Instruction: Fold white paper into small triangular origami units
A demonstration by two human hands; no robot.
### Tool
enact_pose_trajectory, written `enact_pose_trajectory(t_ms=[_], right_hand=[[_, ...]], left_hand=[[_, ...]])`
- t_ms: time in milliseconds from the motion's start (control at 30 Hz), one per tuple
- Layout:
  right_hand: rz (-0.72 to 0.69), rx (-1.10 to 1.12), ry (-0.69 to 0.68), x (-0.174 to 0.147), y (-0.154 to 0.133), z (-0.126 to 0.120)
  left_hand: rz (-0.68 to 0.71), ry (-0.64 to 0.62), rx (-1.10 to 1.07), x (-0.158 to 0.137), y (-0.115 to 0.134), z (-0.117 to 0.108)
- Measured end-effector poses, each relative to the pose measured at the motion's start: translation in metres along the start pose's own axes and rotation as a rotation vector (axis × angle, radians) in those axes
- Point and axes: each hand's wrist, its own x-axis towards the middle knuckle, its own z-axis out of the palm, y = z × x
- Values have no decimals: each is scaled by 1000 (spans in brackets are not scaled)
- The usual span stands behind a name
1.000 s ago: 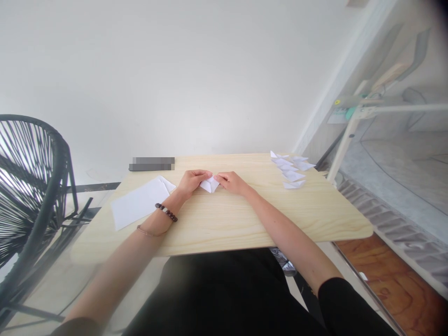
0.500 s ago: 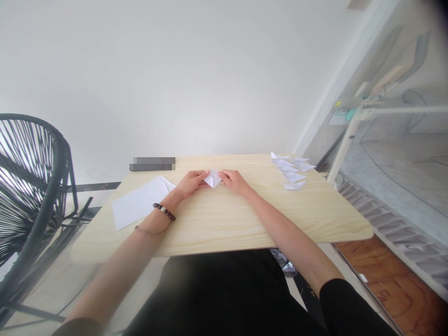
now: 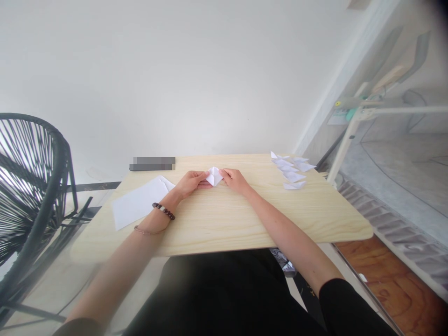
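Between my two hands is a small folded white paper [image 3: 214,177], creased down its middle and pointed at the bottom. My left hand [image 3: 192,183] pinches its left edge, thumb on top and fingers underneath. My right hand [image 3: 234,179] grips the right corner between thumb and curled fingers. Both hands are just above the middle of the pale wooden table [image 3: 224,219]. White paper sheets [image 3: 140,203] lie flat left of my left hand. Off to the right sit several folded paper boats [image 3: 293,176] in loose rows.
A dark blurred-out object [image 3: 152,164] lies at the table's back left. Beside the table's left end stands a black woven chair [image 3: 38,186]. To the right are a white metal frame [image 3: 345,149] and a grey pleated cloth [image 3: 395,228]. A wall [image 3: 210,84] rises behind the table.
The folded paper has tilted a little and shows its top edge more peaked between my fingers. Both hands stay almost in place; the boats and sheets have not moved.
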Motion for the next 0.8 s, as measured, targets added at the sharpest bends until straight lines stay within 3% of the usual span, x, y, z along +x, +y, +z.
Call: enact_pose_trajectory(t_ms=[300,433,600,800], right_hand=[[20,22,-2,0,-3,-1],[10,9,13,-1,-3,2],[-21,-22,9,0,-1,4],[-51,8,50,1,-3,3]], left_hand=[[47,15,37,-1,1,2],[42,-27,163,-5,5,7],[40,42,259,-4,6,8],[-41,0,300,-4,7,7]])
